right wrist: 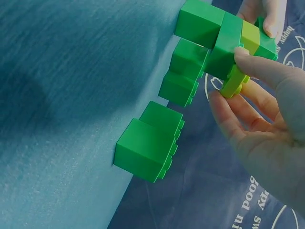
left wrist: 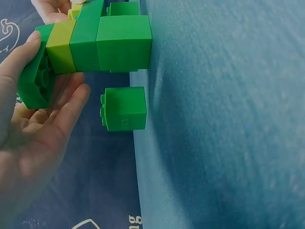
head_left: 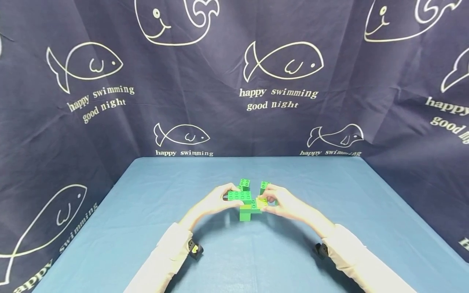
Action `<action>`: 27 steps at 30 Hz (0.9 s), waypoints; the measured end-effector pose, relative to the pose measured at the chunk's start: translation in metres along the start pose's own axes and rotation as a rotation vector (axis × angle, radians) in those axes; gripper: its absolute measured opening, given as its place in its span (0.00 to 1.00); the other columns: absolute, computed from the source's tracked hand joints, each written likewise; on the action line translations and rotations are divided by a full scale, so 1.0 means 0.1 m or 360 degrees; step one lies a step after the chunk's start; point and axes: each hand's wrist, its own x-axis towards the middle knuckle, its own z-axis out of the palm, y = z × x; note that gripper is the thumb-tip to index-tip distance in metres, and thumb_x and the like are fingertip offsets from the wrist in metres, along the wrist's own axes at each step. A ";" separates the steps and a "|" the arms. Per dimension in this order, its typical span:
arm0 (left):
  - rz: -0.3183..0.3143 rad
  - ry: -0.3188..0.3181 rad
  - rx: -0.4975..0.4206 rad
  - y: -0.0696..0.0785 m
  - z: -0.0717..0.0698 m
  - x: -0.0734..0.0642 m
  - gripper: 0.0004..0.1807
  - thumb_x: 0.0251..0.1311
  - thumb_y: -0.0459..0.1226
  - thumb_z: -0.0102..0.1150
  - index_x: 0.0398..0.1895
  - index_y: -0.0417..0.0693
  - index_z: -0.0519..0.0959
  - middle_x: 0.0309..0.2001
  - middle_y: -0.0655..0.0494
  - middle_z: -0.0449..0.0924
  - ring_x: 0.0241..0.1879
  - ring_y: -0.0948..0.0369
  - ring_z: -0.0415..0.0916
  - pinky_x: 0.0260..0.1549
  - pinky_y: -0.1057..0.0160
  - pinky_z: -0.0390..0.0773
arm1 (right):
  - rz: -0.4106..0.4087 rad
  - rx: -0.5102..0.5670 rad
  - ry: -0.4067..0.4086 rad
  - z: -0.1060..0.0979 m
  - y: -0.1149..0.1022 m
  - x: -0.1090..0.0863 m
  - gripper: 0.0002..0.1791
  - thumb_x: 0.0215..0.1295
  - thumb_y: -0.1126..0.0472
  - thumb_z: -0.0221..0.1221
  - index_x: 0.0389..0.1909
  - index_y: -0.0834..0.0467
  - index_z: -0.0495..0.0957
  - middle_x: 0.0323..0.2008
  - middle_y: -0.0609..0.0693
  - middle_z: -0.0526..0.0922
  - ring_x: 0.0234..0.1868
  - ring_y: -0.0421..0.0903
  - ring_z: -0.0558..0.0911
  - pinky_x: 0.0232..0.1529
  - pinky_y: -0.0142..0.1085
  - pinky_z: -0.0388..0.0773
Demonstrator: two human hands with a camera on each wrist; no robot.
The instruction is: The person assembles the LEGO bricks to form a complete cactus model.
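Observation:
My left hand [head_left: 218, 199] grips a green brick [head_left: 238, 196] with the thumb on its near side and fingers beyond. That brick tops a stack: under it come a yellow-green brick [left wrist: 62, 46], a longer green brick [left wrist: 87, 43] and a green bottom brick [head_left: 244, 217] on the table. At the stack's right, my right hand [head_left: 283, 201] pinches a small yellow-green brick [right wrist: 232, 82] between thumb and fingers. It lies against the studded right part of the longer green brick; whether it is fully seated I cannot tell.
Behind the stack stand more green bricks [head_left: 245, 182]. Another green brick group [right wrist: 147, 148] stands farther right, partly behind my right hand in the head view. Blue cloth covers the table [head_left: 176, 175]; a dark fish-print curtain [head_left: 220, 101] hangs behind it.

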 end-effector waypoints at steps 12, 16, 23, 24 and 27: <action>-0.0019 -0.0008 0.0007 -0.03 -0.01 -0.01 0.12 0.54 0.45 0.66 0.37 0.56 0.73 0.34 0.63 0.75 0.38 0.65 0.72 0.41 0.68 0.76 | -0.0018 0.0023 0.0022 0.02 0.01 -0.01 0.14 0.50 0.65 0.68 0.39 0.64 0.81 0.31 0.50 0.76 0.33 0.47 0.80 0.37 0.37 0.81; 0.0011 0.0006 -0.0002 -0.03 0.00 0.00 0.12 0.56 0.43 0.65 0.40 0.54 0.74 0.39 0.61 0.77 0.41 0.66 0.74 0.43 0.67 0.77 | 0.0013 0.0040 0.0010 0.02 0.03 -0.01 0.15 0.51 0.63 0.67 0.41 0.62 0.81 0.33 0.50 0.76 0.34 0.48 0.79 0.38 0.36 0.80; -0.0005 0.0014 -0.0030 -0.01 0.01 -0.01 0.15 0.55 0.43 0.65 0.45 0.55 0.73 0.45 0.60 0.78 0.45 0.66 0.75 0.45 0.66 0.77 | 0.0023 0.0074 0.0027 0.02 0.08 -0.03 0.15 0.53 0.60 0.67 0.43 0.60 0.81 0.35 0.49 0.78 0.35 0.49 0.79 0.37 0.38 0.80; -0.0005 0.0017 -0.0029 -0.01 0.01 -0.01 0.15 0.55 0.42 0.65 0.44 0.55 0.73 0.44 0.60 0.77 0.44 0.66 0.74 0.45 0.67 0.77 | -0.0003 0.0052 0.0041 0.03 0.08 -0.04 0.15 0.53 0.60 0.67 0.42 0.60 0.81 0.35 0.49 0.78 0.35 0.48 0.79 0.36 0.38 0.80; 0.0012 0.0006 -0.0056 -0.01 0.01 -0.01 0.13 0.56 0.41 0.65 0.41 0.52 0.73 0.42 0.59 0.77 0.42 0.66 0.74 0.44 0.66 0.78 | -0.0064 0.0013 0.0092 0.03 0.09 -0.04 0.16 0.51 0.60 0.68 0.41 0.60 0.82 0.35 0.49 0.79 0.34 0.46 0.80 0.37 0.36 0.80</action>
